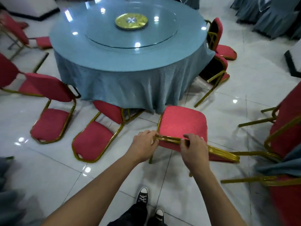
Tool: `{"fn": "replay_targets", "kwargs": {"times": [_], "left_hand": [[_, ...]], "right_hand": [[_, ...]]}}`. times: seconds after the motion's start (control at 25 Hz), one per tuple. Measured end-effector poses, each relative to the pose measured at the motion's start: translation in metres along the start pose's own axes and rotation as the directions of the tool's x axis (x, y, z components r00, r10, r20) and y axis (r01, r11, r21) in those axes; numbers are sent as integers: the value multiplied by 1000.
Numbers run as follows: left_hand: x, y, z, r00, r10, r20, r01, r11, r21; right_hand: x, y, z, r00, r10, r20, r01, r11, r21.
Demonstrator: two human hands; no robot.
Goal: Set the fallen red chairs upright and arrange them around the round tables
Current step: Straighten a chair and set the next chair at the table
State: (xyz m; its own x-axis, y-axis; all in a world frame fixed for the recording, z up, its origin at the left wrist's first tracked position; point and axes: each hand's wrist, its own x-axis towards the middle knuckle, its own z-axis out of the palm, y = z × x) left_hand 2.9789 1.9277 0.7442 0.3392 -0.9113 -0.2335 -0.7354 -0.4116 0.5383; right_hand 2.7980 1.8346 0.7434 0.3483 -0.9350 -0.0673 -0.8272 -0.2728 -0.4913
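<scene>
My left hand (144, 144) and right hand (193, 148) both grip the gold frame of a red chair (182, 123). It stands, apparently upright, beside the round surface (127, 62).

The person's left hand (144, 145) and right hand (193, 150) were bare, without gloves, rings or a watch. Both forearms were uncovered, and no sleeve was visible. The person wore dark trousers (136, 215) and black canvas sneakers (142, 197) with white rubber toe caps, white soles and white laces.
</scene>
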Motion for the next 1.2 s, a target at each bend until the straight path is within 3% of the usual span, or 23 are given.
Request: {"fn": "replay_targets", "kwargs": {"times": [0.2, 0.32, 0.48, 0.64, 0.88, 1.2], "left_hand": [[-52, -51, -28, 973, -188, -134, 184, 982, -44], [-85, -95, -54, 915, -324, -239, 302, 945, -125], [-108, -156, -95, 838, -434, -330, 384, 900, -208], [-114, -216, -139, 809, -434, -397, 376, 901, -218], [-98, -305, -205, 852, -370, -369, 327, 929, -174], [-21, -396, -277, 906, -312, -285, 284, 949, -135]], "right_hand": [[1, -67, 44, 969, -166, 185, 155, 985, 72], [-8, -117, 73, 916, -280, 288, 262, 960, 99], [-6, -194, 106, 863, -394, 315, 374, 919, 126], [1, -276, 144, 849, -439, 294, 410, 898, 159], [9, -369, 206, 886, -381, 263, 334, 919, 208], [80, -440, 281, 932, -257, 255, 193, 949, 251]]}}
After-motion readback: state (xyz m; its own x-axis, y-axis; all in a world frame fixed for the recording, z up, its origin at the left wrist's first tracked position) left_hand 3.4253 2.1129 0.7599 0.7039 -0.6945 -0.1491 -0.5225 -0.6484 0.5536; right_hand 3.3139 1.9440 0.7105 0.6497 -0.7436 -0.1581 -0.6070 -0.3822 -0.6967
